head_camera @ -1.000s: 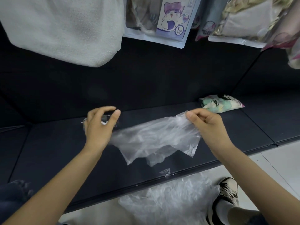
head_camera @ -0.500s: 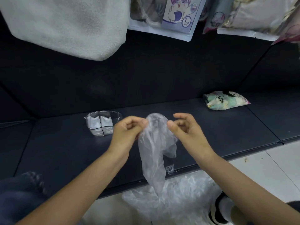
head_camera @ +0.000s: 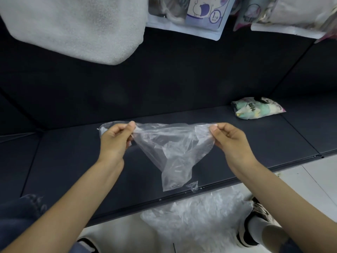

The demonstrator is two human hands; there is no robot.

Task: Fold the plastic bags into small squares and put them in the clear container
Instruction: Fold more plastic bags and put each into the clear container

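Note:
A clear plastic bag point(head_camera: 171, 150) hangs stretched in the air above the dark shelf point(head_camera: 255, 139). My left hand point(head_camera: 116, 139) pinches its left top corner and my right hand point(head_camera: 229, 137) pinches its right top corner. The bag sags to a point below. The clear container point(head_camera: 106, 126) stands on the shelf behind my left hand, mostly hidden; only its rim and left edge show. A small folded piece of plastic point(head_camera: 193, 186) lies near the shelf's front edge.
A pile of crumpled plastic bags point(head_camera: 197, 216) lies on the floor below the shelf, beside my shoe point(head_camera: 255, 225). A colourful packet point(head_camera: 255, 107) lies on the shelf at right. A white fleece item point(head_camera: 76, 26) and packaged goods point(head_camera: 191, 13) hang above.
My hands were close together with the bag hanging narrow between them. They have moved apart and pulled the bag's top edge taut and wide.

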